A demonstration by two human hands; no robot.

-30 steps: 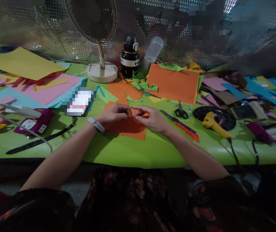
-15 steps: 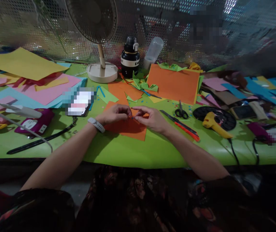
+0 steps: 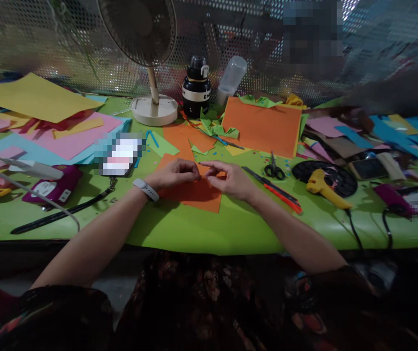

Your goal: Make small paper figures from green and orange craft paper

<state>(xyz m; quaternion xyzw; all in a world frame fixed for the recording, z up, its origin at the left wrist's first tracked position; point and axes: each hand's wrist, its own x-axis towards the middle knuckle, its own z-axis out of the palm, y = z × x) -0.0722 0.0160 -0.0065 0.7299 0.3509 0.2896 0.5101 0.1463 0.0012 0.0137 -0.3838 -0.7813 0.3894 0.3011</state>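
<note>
Both hands are close together over an orange sheet of paper (image 3: 203, 199) on the green table. My left hand (image 3: 178, 174), with a pale watch band at its wrist, has thumb and fingertips pinched together at the sheet's middle. My right hand (image 3: 227, 180) faces it from the right, thumb and fingers brought together in a pinch. A small orange piece seems to lie between the fingertips, too small to make out. Right of my right hand are a cutter with a red-orange handle (image 3: 282, 197) and black scissors (image 3: 274, 169).
A glowing phone (image 3: 120, 155) and purple device (image 3: 57, 184) lie left. A fan (image 3: 154, 110), dark bottle (image 3: 196, 90) and orange sheets (image 3: 263, 126) stand or lie behind. Rightwards are a black round tray (image 3: 344, 180) and yellow glue gun (image 3: 324, 190) with its cord.
The fingertips of both hands have shifted slightly at the middle of the orange sheet. The rest looks the same.
</note>
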